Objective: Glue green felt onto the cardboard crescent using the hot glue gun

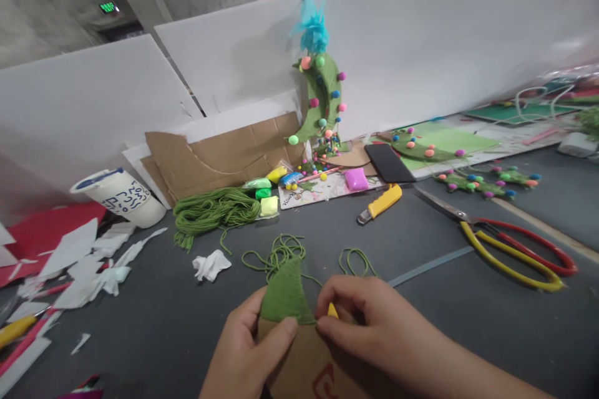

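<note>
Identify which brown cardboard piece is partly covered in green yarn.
The cardboard piece in the left hand: green yarn covers its far end. The propped cardboard behind is bare brown.

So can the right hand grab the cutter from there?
Probably yes: the cutter lies just beyond the right hand, and only a loop of yarn shows between them. The hand is busy at the card's edge, though, so it may need to leave that first.

Phone (390, 163): black, lying flat
Pink packet (356, 179): just left of the phone
Cup (133, 201): well left of the phone
Exit sign (108, 7): high, left of the phone
</note>
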{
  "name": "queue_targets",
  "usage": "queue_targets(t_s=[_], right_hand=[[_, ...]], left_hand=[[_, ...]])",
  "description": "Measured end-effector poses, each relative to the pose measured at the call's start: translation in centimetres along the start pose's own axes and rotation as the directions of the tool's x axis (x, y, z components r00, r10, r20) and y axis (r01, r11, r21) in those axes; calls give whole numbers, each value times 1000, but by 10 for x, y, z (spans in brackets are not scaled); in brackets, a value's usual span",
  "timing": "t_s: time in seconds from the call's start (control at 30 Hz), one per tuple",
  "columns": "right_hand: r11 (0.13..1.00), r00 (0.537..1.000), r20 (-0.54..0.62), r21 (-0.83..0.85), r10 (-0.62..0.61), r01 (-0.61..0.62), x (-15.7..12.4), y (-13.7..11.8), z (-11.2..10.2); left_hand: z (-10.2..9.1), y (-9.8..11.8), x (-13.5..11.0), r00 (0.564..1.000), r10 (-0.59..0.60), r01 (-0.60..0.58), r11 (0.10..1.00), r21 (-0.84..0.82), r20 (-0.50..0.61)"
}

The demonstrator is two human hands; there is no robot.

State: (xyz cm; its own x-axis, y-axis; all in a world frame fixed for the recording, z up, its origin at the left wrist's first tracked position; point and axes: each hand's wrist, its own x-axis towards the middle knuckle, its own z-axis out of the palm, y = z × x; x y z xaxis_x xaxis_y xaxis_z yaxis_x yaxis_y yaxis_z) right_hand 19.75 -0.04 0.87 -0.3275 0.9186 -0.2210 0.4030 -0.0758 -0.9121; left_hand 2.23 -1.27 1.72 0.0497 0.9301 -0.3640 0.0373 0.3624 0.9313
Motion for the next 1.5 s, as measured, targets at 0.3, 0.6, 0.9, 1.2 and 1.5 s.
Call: queue_targets(t_s=[0.3, 0.6, 0.9, 1.2, 1.5], right_hand=[[986, 996, 65, 155, 58, -68, 2, -3, 2], [935, 986, 127, 326, 106, -142, 2, 2, 11], [904, 979, 171, 391, 115, -174, 2, 3, 14], [927, 984, 164, 354, 65, -121, 3, 7, 19], [855, 975, 207, 490, 78, -173, 5, 7, 13]], left_hand=[[-1, -9, 1, 994, -52, 66, 985, -159, 91], [1, -15, 2, 994, -57, 66, 993, -103, 89], [-1, -18, 4, 986, -74, 93, 988, -126, 150], [-6, -25, 6, 987, -57, 84, 980, -182, 148], [-1, -13, 1, 977, -57, 108, 963, -248, 206]])
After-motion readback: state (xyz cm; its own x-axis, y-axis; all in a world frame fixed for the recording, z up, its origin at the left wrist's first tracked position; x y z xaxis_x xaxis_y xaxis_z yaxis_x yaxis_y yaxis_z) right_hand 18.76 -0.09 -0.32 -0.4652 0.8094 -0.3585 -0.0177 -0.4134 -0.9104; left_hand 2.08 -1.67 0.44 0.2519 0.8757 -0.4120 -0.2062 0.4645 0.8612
